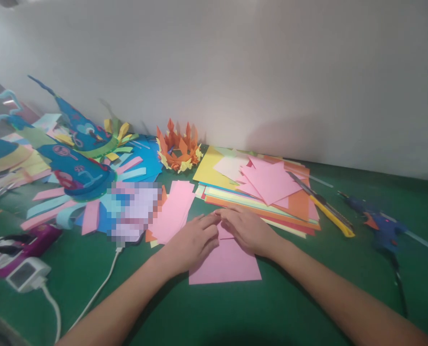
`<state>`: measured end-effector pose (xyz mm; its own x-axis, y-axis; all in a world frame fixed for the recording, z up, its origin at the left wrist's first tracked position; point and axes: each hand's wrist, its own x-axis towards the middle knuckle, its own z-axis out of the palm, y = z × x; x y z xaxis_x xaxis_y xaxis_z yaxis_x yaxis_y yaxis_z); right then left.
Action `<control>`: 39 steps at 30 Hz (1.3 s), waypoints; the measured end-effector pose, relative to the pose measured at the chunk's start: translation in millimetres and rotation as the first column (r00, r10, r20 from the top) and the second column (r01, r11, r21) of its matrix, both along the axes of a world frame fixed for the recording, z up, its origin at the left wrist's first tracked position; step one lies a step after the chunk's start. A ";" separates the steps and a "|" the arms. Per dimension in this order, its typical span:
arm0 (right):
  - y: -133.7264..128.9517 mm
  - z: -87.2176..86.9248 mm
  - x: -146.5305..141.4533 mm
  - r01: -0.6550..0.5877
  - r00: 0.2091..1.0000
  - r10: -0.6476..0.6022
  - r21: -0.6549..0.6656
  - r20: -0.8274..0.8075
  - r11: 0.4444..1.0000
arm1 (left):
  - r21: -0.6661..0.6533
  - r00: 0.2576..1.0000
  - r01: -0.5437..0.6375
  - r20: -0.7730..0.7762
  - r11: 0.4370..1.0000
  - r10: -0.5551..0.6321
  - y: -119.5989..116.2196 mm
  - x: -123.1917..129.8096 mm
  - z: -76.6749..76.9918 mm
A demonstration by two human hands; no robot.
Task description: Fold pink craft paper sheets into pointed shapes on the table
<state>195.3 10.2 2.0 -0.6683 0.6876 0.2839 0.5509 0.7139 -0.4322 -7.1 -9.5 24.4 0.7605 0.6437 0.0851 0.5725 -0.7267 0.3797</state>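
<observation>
A pink paper sheet (226,264) lies on the green table in front of me, its upper part folded over and partly covered by my hands. My left hand (195,240) rests on the sheet's upper left, fingers bent and pressed together. My right hand (244,228) lies over the upper right, its fingers stretched toward the left ones. The fingertips of both hands meet at the top edge of the paper. Just left of my left hand is a stack of pink strips (174,209). Behind my right hand sits a pile of coloured sheets (267,180).
A yellow cutter (329,214) lies on the pile's right edge, with a blue glue gun (383,226) farther right. An orange paper crown (179,149) stands at the back. Blue cone hats (80,166), a purple power strip (37,242) and white cables (102,283) are at the left.
</observation>
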 end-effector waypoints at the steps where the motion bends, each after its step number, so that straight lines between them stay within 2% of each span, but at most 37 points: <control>1: -0.1 0.4 -1.3 -0.001 1.000 0.001 0.001 0.008 1.000 | 0.000 1.000 -0.004 0.001 1.000 0.004 -0.3 0.2 -0.2; 6: -0.7 0.1 -2.3 0.037 0.999 -0.037 -0.026 0.013 0.999 | -0.014 1.000 -0.020 -0.003 1.000 0.020 -0.9 -0.3 -0.3; 18: -0.9 0.0 13.6 0.018 0.996 -0.019 0.011 0.085 1.000 | -0.015 0.999 -0.015 0.032 1.000 0.016 -0.2 -0.5 -2.2; 25: -6.3 14.5 31.9 -0.080 0.988 0.069 0.075 0.136 0.994 | -0.032 0.998 -0.022 0.050 0.999 0.024 -0.3 -1.5 -3.2; 30: -9.5 15.7 34.4 -0.096 0.994 0.090 0.125 0.054 0.988 | -0.009 0.997 -0.016 0.075 1.000 0.016 0.7 -3.4 -8.9; 33: -8.1 12.0 28.2 -0.032 0.999 0.034 0.082 -0.034 0.996 | 0.024 0.998 0.018 0.064 1.000 -0.020 2.3 -5.1 -8.3; 36: -5.1 6.9 18.6 0.037 0.994 -0.039 -0.025 -0.099 0.999 | 0.044 0.997 0.042 0.068 0.998 -0.045 4.1 -6.2 -5.8; 39: -3.0 0.6 10.7 -0.012 0.994 0.005 -0.058 -0.109 0.998 | 0.062 0.995 0.046 0.088 0.997 -0.052 5.2 -6.0 -5.2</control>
